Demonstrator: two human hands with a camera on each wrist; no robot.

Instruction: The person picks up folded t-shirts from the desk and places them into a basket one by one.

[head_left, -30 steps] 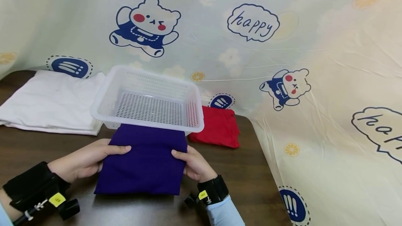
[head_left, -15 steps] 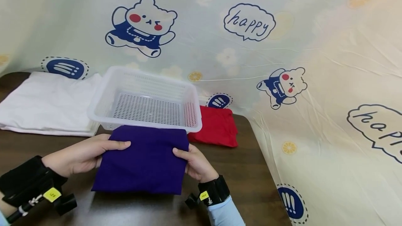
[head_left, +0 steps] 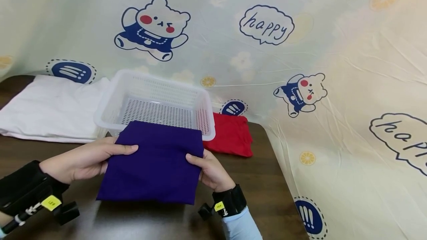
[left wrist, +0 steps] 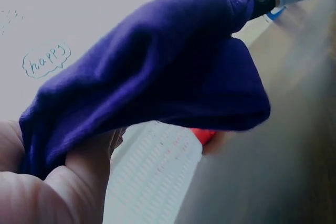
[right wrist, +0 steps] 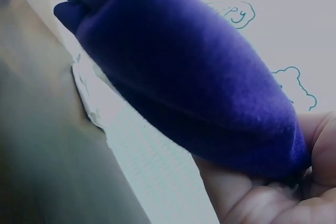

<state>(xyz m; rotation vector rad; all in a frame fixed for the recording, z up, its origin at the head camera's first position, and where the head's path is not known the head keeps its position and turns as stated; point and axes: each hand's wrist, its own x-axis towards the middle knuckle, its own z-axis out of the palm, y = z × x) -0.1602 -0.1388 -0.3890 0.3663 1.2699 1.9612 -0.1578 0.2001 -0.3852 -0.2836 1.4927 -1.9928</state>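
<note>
Between my two hands a folded purple cloth [head_left: 151, 164] is held up off the table, its far edge overlapping the basket's near rim in the head view. My left hand [head_left: 86, 159] grips its left side, thumb on top and fingers underneath. On the opposite side my right hand [head_left: 213, 169] pinches the edge the same way. Both wrist views show the cloth [left wrist: 157, 66] sagging a little between the hands, with the thumb and fingers closed on its folded layers. Behind it stands a white perforated plastic basket [head_left: 203, 110] with nothing visible inside.
A folded white cloth stack [head_left: 50, 110] lies left of the basket. Right of it, a folded red cloth [head_left: 231, 136] rests on the dark wooden table [head_left: 253, 188]. A printed curtain [head_left: 213, 29] hangs along the back and right.
My hands have raised the purple cloth slightly toward the basket, and its far edge now covers part of the near rim. The basket and the other cloths stay in place.
</note>
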